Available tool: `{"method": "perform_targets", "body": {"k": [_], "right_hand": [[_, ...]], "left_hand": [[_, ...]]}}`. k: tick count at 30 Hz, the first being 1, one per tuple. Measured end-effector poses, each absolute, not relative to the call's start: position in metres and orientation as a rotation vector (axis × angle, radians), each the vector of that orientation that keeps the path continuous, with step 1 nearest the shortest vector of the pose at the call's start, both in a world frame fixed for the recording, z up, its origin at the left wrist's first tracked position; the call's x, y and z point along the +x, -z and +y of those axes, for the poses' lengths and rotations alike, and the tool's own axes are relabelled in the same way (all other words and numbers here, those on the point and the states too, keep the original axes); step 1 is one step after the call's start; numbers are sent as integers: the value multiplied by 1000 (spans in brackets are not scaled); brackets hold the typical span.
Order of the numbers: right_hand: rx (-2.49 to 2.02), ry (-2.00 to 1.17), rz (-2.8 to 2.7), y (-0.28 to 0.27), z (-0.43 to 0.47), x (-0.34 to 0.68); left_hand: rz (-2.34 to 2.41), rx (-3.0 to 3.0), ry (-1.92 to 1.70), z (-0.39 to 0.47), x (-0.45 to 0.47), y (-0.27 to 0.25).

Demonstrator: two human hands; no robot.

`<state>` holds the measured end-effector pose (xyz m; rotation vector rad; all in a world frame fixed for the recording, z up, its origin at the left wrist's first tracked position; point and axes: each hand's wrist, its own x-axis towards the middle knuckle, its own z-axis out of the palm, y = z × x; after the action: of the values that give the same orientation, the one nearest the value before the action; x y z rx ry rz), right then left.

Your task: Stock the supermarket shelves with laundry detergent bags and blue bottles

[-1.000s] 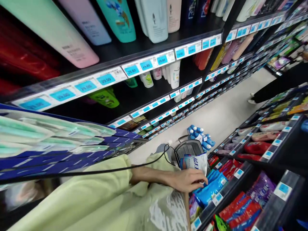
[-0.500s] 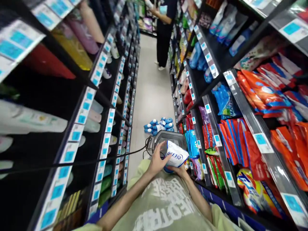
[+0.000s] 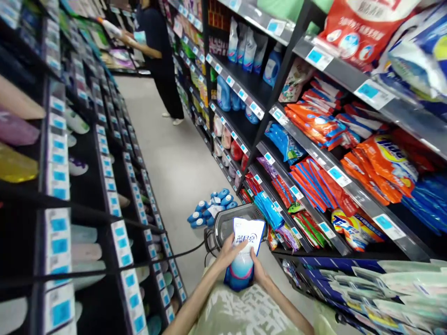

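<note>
White-and-blue pouch [image 3: 245,253], one, clasped between left hand [image 3: 228,252] and right hand [image 3: 259,271], above one grey basket [image 3: 223,222].

Both hands hold a white-and-blue detergent refill pouch [image 3: 245,253] upright against the chest: the left hand [image 3: 227,253] grips its left edge, the right hand [image 3: 259,273] its right. Just beyond it a grey shopping basket [image 3: 220,226] sits on the aisle floor, with a cluster of blue-capped bottles [image 3: 210,212] lying beside it. Farther down the aisle a person in dark clothes [image 3: 161,56] stands at the right-hand shelves.

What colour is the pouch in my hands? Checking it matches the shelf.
White and blue pouch, head view.
</note>
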<state>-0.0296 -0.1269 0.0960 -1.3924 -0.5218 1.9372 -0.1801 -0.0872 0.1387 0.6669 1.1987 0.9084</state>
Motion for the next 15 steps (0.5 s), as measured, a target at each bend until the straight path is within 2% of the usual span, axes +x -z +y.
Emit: {"method": "perform_targets", "body": {"k": [5, 15], "right_hand": [[-1312, -1975, -346, -115, -127, -33], [-1326, -1868, -497, -140, -118, -28]], "left_hand": [[1237, 557, -888, -82, -173, -135], [1248, 402, -933, -67, -174, -139]]}}
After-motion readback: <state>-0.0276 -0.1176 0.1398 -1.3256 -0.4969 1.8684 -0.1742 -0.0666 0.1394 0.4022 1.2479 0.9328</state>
